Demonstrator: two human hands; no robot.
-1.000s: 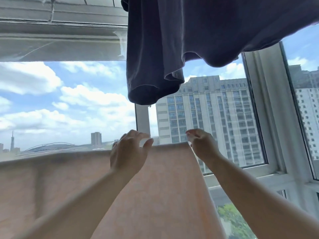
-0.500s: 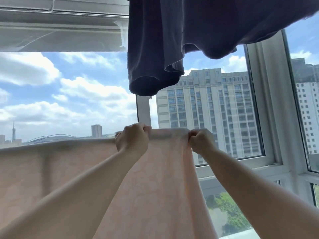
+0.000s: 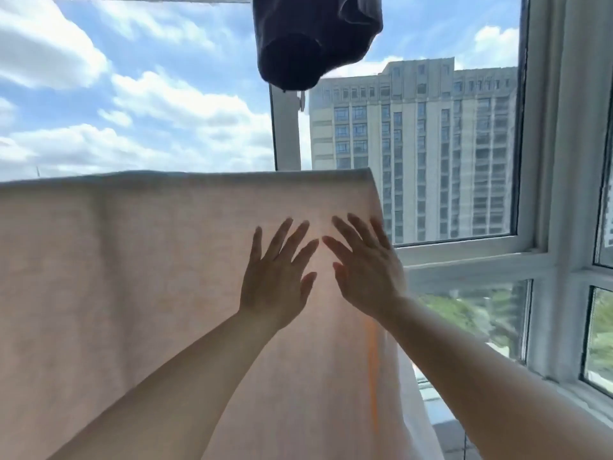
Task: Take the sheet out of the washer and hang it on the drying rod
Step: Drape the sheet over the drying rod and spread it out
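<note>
Up close, sheet (image 3: 132, 277) draped — rod hidden, hands (image 3: 323, 277) spread flat.

Dark garment (image 3: 311, 38), window frame (image 3: 287, 134), perhaps offices (image 3: 414, 151)

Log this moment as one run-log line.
sheet: draped | left hand: open, flat | right hand: open, flat | dark garment: overhead

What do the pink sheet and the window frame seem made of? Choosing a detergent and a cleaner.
Pink sheet: thin woven fabric, probably cotton, matte; daylight glows through it. Window frame: smooth white plastic or painted metal, slightly glossy; which one is unclear.
</note>
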